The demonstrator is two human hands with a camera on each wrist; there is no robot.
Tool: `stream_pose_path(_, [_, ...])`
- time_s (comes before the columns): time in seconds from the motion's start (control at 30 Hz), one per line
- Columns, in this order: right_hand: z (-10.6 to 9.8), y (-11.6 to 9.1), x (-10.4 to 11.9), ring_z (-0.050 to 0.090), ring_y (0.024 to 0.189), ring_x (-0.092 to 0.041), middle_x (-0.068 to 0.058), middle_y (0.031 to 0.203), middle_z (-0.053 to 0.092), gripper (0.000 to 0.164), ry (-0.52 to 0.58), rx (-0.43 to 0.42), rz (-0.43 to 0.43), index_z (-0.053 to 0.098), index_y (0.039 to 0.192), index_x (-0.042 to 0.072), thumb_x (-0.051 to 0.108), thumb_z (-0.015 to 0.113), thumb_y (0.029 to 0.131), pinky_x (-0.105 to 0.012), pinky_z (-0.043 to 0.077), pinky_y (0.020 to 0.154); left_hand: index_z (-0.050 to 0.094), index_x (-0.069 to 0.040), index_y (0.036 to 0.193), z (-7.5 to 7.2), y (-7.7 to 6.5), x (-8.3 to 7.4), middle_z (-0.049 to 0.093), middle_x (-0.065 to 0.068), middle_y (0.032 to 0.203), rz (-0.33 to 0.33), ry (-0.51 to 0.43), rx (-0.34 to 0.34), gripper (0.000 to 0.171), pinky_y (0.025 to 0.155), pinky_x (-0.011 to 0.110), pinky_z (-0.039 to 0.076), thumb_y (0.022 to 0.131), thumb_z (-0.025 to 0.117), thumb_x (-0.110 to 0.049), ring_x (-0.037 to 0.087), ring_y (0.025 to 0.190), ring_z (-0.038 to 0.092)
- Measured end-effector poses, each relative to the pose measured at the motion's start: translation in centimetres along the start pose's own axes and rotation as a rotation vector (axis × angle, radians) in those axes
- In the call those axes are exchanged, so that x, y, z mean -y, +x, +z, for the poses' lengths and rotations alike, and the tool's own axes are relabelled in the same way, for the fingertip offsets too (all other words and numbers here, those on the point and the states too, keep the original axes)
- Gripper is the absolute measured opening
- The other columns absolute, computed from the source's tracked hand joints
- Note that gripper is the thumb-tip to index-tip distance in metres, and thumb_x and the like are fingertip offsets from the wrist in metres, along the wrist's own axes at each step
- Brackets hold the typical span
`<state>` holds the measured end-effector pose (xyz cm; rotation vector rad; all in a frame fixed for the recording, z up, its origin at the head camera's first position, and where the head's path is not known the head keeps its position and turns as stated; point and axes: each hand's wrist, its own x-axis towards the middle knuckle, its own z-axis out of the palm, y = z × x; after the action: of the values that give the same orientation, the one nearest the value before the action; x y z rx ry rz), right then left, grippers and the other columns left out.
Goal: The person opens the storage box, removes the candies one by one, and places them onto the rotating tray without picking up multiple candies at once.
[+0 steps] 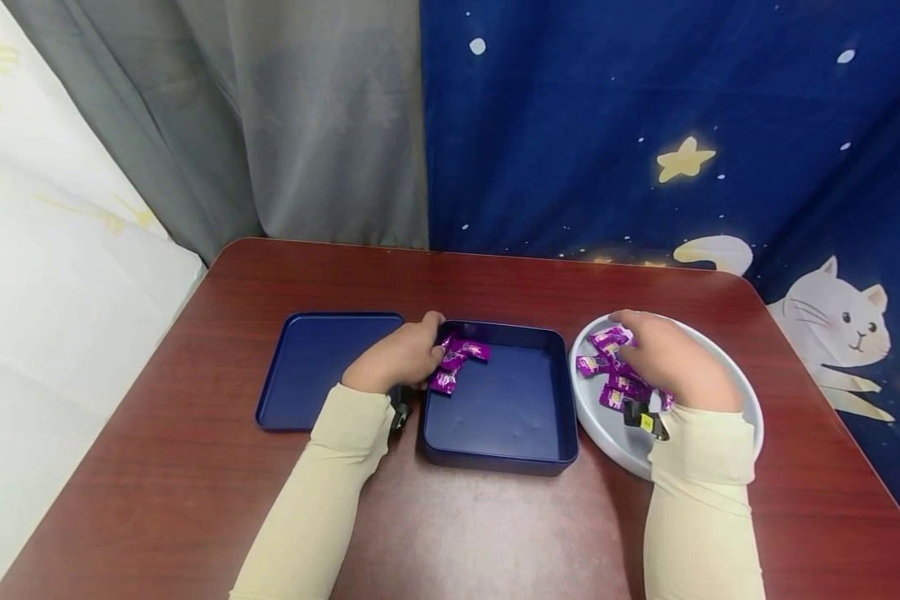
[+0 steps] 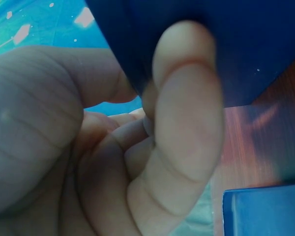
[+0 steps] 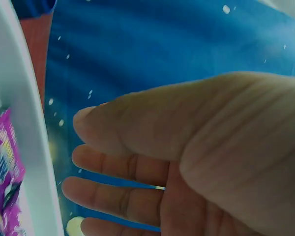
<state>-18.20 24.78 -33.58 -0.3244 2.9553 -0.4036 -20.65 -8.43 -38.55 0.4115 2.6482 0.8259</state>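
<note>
My left hand (image 1: pixel 399 354) is holding the blue box (image 1: pixel 506 417) by its left side, and some shiny purple candies (image 1: pixel 453 358) are lying near its far left corner. My right hand (image 1: pixel 667 354) is hovering over the white plate (image 1: pixel 595 414) with loose fingers, and more purple candies (image 1: pixel 613 361) are sitting there.

Head cam bright, tabletop (image 1: pixel 465 533) glare nr front; wrist pics dim, soft.

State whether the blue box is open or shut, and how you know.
The box is open: its floor and purple packets inside show from above, and what seems its lid lies apart from it.
</note>
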Motion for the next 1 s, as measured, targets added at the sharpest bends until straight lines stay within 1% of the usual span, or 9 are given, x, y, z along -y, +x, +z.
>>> stream_pose_path(0.07, [-0.1,0.0,0.8,0.042,0.121,-0.045,-0.029,0.131,0.049,0.051,-0.002,0.000,-0.010,0.045,0.135,0.000,0.008,0.058,0.086,-0.062,0.032,0.100,0.023,-0.006,0.143,0.0,0.0,0.0,0.062,0.010,0.069,-0.002,-0.001,0.001,0.052,0.059,0.033,0.050,0.097,0.046,-0.018,0.017,0.051,0.060])
stream_pose_path(0.2, [0.0,0.1,2.2,0.040,0.122,-0.045,-0.029,0.133,0.048,0.051,-0.021,-0.001,-0.059,0.044,0.135,-0.002,0.007,0.056,0.087,-0.061,0.032,0.101,0.024,-0.007,0.142,0.0,0.0,0.1,0.062,0.010,0.071,-0.009,0.000,0.000,0.052,0.059,0.033,0.050,0.097,0.046,-0.018,0.017,0.051,0.060])
stream_pose_path(0.3, [0.2,0.2,3.0,0.042,0.120,-0.045,-0.030,0.132,0.048,0.050,-0.030,-0.017,-0.115,0.044,0.134,-0.003,0.007,0.056,0.086,-0.060,0.033,0.101,0.023,-0.007,0.142,0.0,0.1,0.1,0.062,0.010,0.070,-0.010,0.001,0.003,0.052,0.059,0.033,0.050,0.097,0.046,-0.018,0.017,0.051,0.060])
stream_pose_path(0.57, [1.0,0.2,5.1,0.049,0.114,-0.038,-0.026,0.127,0.053,0.047,-0.031,-0.052,-0.194,0.047,0.131,-0.003,0.006,0.056,0.086,-0.056,0.038,0.099,0.022,-0.007,0.143,-0.1,-0.1,-0.1,0.062,0.010,0.069,-0.015,0.003,0.014,0.052,0.059,0.033,0.050,0.098,0.045,-0.018,0.018,0.052,0.060])
stream_pose_path(0.63, [1.2,0.2,5.7,0.052,0.109,-0.036,-0.024,0.122,0.056,0.046,-0.039,-0.062,-0.217,0.049,0.130,-0.003,0.006,0.057,0.085,-0.054,0.041,0.096,0.022,-0.007,0.143,-0.1,-0.1,-0.1,0.062,0.010,0.069,-0.016,0.004,0.014,0.052,0.059,0.033,0.050,0.098,0.045,-0.018,0.018,0.053,0.060])
stream_pose_path(0.8, [1.8,0.4,7.2,0.054,0.107,-0.033,-0.021,0.119,0.058,0.045,-0.058,-0.070,-0.241,0.051,0.129,-0.002,0.008,0.061,0.086,-0.052,0.044,0.094,0.022,-0.007,0.143,-0.1,-0.1,-0.2,0.062,0.010,0.069,-0.014,0.009,0.011,0.052,0.058,0.033,0.050,0.098,0.045,-0.018,0.017,0.053,0.059])
stream_pose_path(0.87, [2.0,0.5,7.6,0.052,0.112,-0.032,-0.021,0.123,0.057,0.045,-0.064,-0.064,-0.245,0.051,0.129,-0.002,0.009,0.061,0.086,-0.051,0.043,0.096,0.023,-0.007,0.143,-0.1,-0.1,-0.1,0.062,0.010,0.069,-0.014,0.008,0.010,0.052,0.059,0.033,0.050,0.098,0.045,-0.018,0.017,0.053,0.060])
stream_pose_path(1.0, [2.5,0.7,8.4,0.053,0.111,-0.032,-0.021,0.122,0.058,0.045,-0.084,-0.067,-0.270,0.052,0.128,-0.002,0.010,0.062,0.086,-0.050,0.043,0.097,0.023,-0.006,0.143,-0.1,-0.1,-0.1,0.062,0.010,0.069,-0.013,0.009,0.009,0.052,0.059,0.033,0.050,0.098,0.045,-0.018,0.017,0.053,0.060])
